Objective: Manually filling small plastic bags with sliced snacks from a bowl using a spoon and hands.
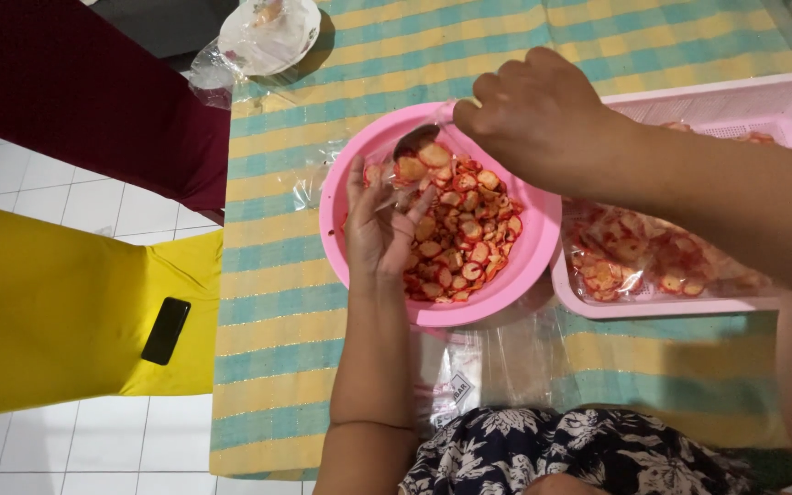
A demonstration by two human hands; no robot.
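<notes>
A round pink bowl (341, 197) full of red-edged orange chips (465, 243) sits on a striped cloth. My left hand (379, 229) is over the bowl's left side, holding a small clear plastic bag (387, 179) open. My right hand (538, 115) is above the bowl's far rim, gripping a metal spoon (414, 142) whose scoop is at the bag's mouth with chips on it.
A pink plastic basket (781, 105) on the right holds filled bags of chips (634, 257). Empty clear bags (469, 367) lie near me. A white bowl in plastic (268, 32) stands at the far left. A black phone (166, 330) lies on yellow fabric.
</notes>
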